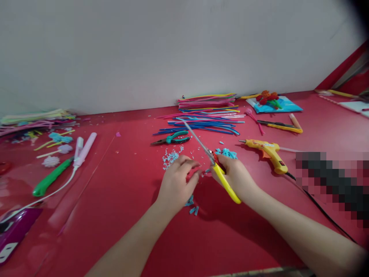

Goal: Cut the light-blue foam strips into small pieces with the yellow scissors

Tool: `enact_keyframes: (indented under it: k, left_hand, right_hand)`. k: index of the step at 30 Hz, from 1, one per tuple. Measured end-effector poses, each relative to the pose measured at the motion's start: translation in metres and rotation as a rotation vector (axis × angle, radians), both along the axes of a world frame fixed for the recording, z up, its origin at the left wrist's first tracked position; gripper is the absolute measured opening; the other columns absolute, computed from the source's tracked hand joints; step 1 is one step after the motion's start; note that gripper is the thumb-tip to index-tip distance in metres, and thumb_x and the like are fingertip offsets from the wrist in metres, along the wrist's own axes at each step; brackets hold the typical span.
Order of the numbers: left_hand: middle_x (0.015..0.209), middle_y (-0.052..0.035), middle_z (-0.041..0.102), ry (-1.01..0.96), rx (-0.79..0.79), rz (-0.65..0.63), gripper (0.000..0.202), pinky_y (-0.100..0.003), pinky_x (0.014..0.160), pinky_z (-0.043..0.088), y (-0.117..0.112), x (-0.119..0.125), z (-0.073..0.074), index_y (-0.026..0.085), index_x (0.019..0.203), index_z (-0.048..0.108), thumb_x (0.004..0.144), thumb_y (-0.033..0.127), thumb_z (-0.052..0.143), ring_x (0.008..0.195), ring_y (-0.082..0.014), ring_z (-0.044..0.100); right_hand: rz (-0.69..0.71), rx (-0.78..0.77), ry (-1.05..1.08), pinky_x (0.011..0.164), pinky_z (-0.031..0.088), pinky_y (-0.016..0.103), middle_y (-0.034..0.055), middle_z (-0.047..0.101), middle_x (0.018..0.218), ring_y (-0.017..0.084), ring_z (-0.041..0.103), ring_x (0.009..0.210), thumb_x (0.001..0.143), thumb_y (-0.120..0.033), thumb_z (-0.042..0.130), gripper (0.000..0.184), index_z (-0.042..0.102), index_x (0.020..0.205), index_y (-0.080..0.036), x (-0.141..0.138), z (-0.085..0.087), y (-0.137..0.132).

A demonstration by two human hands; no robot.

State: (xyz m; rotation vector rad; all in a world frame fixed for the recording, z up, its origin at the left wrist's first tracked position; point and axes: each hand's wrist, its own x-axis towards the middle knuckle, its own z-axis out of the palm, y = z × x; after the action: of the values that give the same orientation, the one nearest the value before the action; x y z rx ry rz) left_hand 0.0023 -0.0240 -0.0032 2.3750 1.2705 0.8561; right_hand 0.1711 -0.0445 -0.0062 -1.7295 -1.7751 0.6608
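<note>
My right hand [235,173] is closed around scissors [226,184] with yellow and red handles, their long blades pointing up and to the left. Beside it, my left hand [178,182] is curled with thumb and fingertips apart, and I see nothing between them. White-blue snippets [170,158] are heaped just beyond my left hand. A pile of short blue fuzzy pieces [227,153] lies behind my right hand. More blue cut pieces [193,210] are scattered below my left hand, partly hidden by it.
Teal-handled pliers [170,139] and bundled pipe cleaners [204,115] lie toward the wall. At right are a yellow glue gun [266,152] with a black cord and a blue packet [276,104]. A pink hair-straightener-like tool [83,152] and green-handled tool [53,177] are left.
</note>
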Motion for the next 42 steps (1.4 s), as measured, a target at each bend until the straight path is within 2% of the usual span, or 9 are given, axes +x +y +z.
enact_keyframes:
  k: [5,10,13,17,21,24,28,32,42]
  left_hand:
    - [0.082,-0.0037,0.056,0.005,-0.076,-0.095,0.01,-0.029,0.076,0.041,-0.006,0.006,-0.001,0.018,0.078,0.057,0.075,0.018,0.047,0.082,-0.0163,0.052]
    - [0.079,-0.0028,0.056,-0.001,-0.126,-0.067,0.011,-0.028,0.072,0.041,-0.008,0.008,-0.001,0.019,0.077,0.056,0.073,0.015,0.047,0.077,-0.0154,0.052]
    - [0.075,-0.001,0.054,-0.077,-0.227,-0.046,0.009,-0.026,0.067,0.039,-0.008,0.009,0.001,0.019,0.073,0.056,0.072,0.015,0.048,0.071,-0.0135,0.05]
    - [0.069,0.0003,0.053,-0.387,-0.484,0.014,0.008,-0.023,0.062,0.038,-0.003,0.008,0.001,0.017,0.069,0.057,0.071,0.023,0.052,0.065,-0.0114,0.049]
    - [0.059,0.0029,0.05,-0.813,-0.716,0.183,0.012,-0.02,0.05,0.032,0.005,0.001,-0.001,0.016,0.071,0.058,0.065,0.026,0.061,0.051,-0.0068,0.042]
    - [0.054,0.0049,0.044,-1.02,-0.804,0.238,0.014,-0.018,0.042,0.023,0.008,-0.003,0.001,0.015,0.07,0.056,0.063,0.024,0.064,0.044,-0.0037,0.033]
    - [0.058,0.0038,0.046,-1.161,-0.811,0.24,0.013,-0.017,0.04,0.021,0.009,-0.008,0.007,0.015,0.069,0.055,0.062,0.021,0.064,0.046,-0.0029,0.035]
    - [0.06,0.0029,0.049,-1.186,-0.787,0.191,0.011,-0.017,0.041,0.023,0.01,-0.011,0.007,0.015,0.073,0.058,0.066,0.022,0.061,0.049,-0.0034,0.037]
    - [0.054,0.0041,0.047,-1.226,-0.711,0.179,0.001,-0.019,0.046,0.026,0.01,-0.012,0.009,0.016,0.067,0.057,0.069,0.017,0.058,0.05,-0.0049,0.039]
  right_hand:
    - [0.059,0.008,-0.056,0.043,0.019,0.02,-0.0042,0.038,0.051,0.008,0.028,0.046,0.068,-0.033,0.045,0.017,0.037,0.061,-0.02,-0.007,0.003,-0.004]
    - [0.065,0.007,-0.018,0.043,0.019,0.021,-0.0047,0.037,0.051,0.008,0.027,0.046,0.069,-0.033,0.045,0.017,0.036,0.061,-0.02,-0.007,0.0,-0.004]
    - [0.064,0.008,0.033,0.044,0.02,0.02,-0.0053,0.035,0.051,0.008,0.027,0.046,0.069,-0.035,0.046,0.02,0.035,0.062,-0.021,-0.006,-0.002,-0.004]
    - [0.051,0.007,0.041,0.044,0.021,0.02,-0.0051,0.038,0.053,0.008,0.029,0.047,0.07,-0.039,0.047,0.021,0.039,0.064,-0.02,0.0,0.0,-0.004]
    - [0.052,-0.001,-0.138,0.044,0.021,0.02,-0.0048,0.044,0.053,0.008,0.032,0.045,0.069,-0.042,0.049,0.022,0.044,0.07,-0.021,0.007,0.007,-0.006]
    - [0.07,-0.025,-0.248,0.044,0.022,0.021,-0.0028,0.05,0.058,0.01,0.04,0.048,0.071,-0.045,0.047,0.025,0.045,0.08,-0.021,0.007,0.01,-0.007]
    - [0.112,-0.044,-0.333,0.045,0.022,0.022,-0.0012,0.052,0.059,0.012,0.046,0.05,0.075,-0.053,0.039,0.032,0.041,0.079,-0.021,0.005,0.005,-0.008]
    - [0.18,0.01,-0.507,0.045,0.017,0.024,0.0002,0.052,0.055,0.014,0.047,0.048,0.078,-0.054,0.032,0.034,0.039,0.074,-0.021,0.008,-0.003,-0.01]
    - [0.26,0.092,-0.647,0.045,0.013,0.025,0.0013,0.055,0.055,0.016,0.05,0.047,0.079,-0.05,0.033,0.032,0.04,0.076,-0.019,0.009,-0.004,-0.013]
